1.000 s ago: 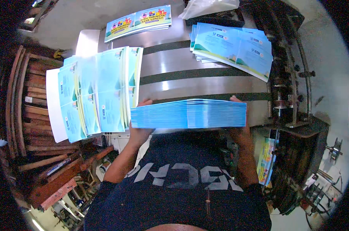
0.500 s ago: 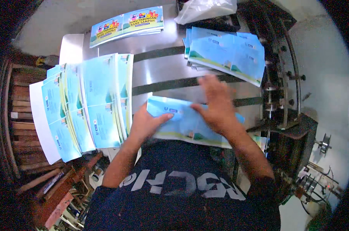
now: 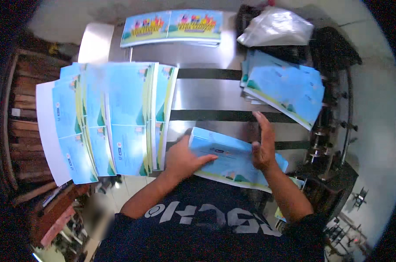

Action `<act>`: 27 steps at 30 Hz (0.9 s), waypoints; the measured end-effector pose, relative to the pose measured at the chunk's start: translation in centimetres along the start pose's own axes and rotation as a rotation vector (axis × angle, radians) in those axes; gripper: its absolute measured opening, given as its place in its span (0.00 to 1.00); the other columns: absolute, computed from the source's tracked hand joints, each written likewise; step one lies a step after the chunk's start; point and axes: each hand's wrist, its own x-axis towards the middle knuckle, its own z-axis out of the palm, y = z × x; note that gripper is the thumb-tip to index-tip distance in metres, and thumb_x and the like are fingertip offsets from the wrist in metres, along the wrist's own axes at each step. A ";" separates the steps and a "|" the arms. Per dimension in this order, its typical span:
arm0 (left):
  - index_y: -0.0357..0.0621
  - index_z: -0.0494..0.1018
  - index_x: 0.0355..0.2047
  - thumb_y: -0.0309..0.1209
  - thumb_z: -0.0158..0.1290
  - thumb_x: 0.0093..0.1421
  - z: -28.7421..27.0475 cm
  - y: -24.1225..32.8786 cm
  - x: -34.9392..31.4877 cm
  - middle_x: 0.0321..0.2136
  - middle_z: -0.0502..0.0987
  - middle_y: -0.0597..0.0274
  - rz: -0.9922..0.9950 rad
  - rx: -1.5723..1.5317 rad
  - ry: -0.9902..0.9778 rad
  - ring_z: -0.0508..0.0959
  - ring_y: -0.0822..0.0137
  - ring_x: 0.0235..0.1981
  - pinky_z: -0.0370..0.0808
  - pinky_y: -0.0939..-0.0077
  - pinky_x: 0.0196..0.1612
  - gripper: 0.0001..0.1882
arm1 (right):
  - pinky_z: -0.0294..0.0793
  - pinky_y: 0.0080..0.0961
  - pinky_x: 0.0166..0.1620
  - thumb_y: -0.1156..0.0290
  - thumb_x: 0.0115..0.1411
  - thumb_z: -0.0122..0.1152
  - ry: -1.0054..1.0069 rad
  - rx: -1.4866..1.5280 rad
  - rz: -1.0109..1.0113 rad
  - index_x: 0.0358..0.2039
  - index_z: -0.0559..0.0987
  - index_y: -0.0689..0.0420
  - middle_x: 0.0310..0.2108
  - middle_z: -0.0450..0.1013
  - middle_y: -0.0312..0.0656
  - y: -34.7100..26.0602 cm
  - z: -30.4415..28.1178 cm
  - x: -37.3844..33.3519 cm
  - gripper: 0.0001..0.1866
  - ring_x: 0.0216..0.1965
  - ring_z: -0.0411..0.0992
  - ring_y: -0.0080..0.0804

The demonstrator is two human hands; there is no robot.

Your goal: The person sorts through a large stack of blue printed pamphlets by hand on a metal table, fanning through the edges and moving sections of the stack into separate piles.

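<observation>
A stack of blue printed booklet sheets [image 3: 224,161] with a green landscape border lies close to my body, slightly tilted. My left hand [image 3: 182,159] grips its left end, thumb on top and the other fingers around the edge, partly hidden. Above the stack's right part is my right hand [image 3: 265,144], turned on edge with its fingers stretched out and nothing held. I cannot tell whether its lower side touches the paper. Larger fanned piles of similar sheets [image 3: 128,102] overlap to the left. Another uneven pile [image 3: 281,85] rests beyond my right hand.
Covers with colourful cartoon print [image 3: 171,28] are stacked at the far edge of the metal table [image 3: 206,94], which has dark strips. A clear plastic bag [image 3: 276,28] sits at the far right. Dark machine parts with rods [image 3: 324,146] border the right side; wooden slats [image 3: 27,118] stand left.
My right hand has turned from palm-down over the stack to upright on its edge. The left hand keeps its grip. The whole view has shifted, so things appear farther right.
</observation>
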 end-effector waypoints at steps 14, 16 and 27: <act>0.38 0.74 0.40 0.31 0.65 0.48 0.2 -2.0 -4.0 0.40 0.78 0.53 0.376 0.384 0.038 0.78 0.59 0.43 0.73 0.66 0.48 0.20 | 0.64 0.37 0.41 0.69 0.34 0.71 -0.102 -0.572 0.020 0.39 0.71 0.55 0.34 0.68 0.43 -6.0 -8.2 -10.6 0.28 0.40 0.68 0.41; 0.39 0.75 0.40 0.29 0.63 0.49 1.2 -3.4 -3.7 0.40 0.78 0.53 0.467 0.245 0.099 0.78 0.58 0.42 0.73 0.66 0.48 0.18 | 0.64 0.38 0.40 0.70 0.34 0.71 -0.091 -0.596 0.023 0.39 0.70 0.55 0.35 0.68 0.42 -6.4 -7.3 -11.6 0.28 0.39 0.68 0.41; 0.36 0.75 0.39 0.27 0.61 0.51 0.4 -4.0 -3.6 0.35 0.78 0.56 0.392 0.177 0.063 0.78 0.62 0.37 0.73 0.68 0.43 0.15 | 0.69 0.35 0.45 0.65 0.38 0.71 0.072 -0.543 -0.043 0.39 0.73 0.53 0.36 0.73 0.39 -5.4 -6.2 -12.3 0.26 0.42 0.72 0.37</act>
